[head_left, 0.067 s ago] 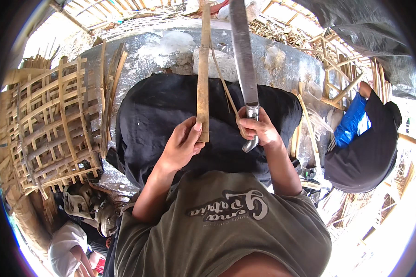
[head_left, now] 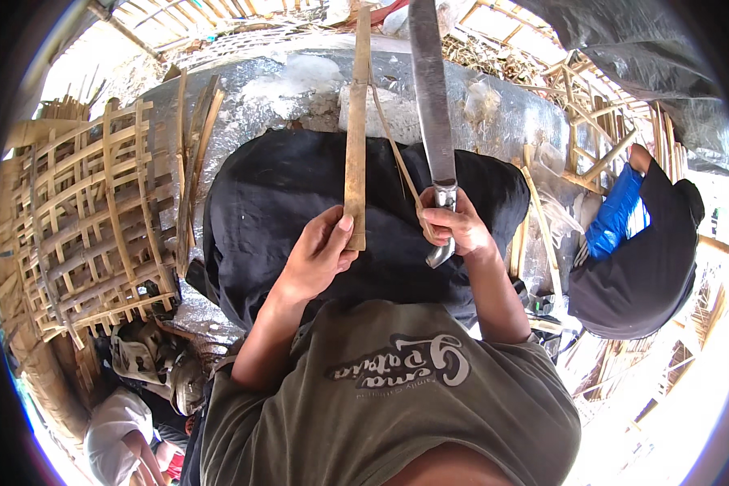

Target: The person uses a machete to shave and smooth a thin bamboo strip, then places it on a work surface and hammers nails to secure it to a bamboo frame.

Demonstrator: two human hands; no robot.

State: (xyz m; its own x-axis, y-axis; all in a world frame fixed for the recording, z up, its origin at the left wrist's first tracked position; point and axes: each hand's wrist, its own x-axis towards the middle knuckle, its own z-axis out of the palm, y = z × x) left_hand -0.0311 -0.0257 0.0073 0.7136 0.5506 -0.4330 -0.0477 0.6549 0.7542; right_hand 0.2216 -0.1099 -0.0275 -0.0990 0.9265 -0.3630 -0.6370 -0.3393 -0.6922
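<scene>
Left hand (head_left: pixel 320 255) grips the lower end of a flat bamboo slat (head_left: pixel 356 138), held upright over the lap. Right hand (head_left: pixel 454 223) is clenched around the handle of a long knife (head_left: pixel 431 105) — blade pointing up, just beside the slat — with a thin bamboo strip (head_left: pixel 397 154) between them. Black cloth (head_left: pixel 275 202) covers the knees; a woven bamboo lattice (head_left: pixel 81 219) stands at left.

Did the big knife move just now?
No. The long grey metal knife in the right hand sits in the same spot against the black cloth as a moment ago.
</scene>
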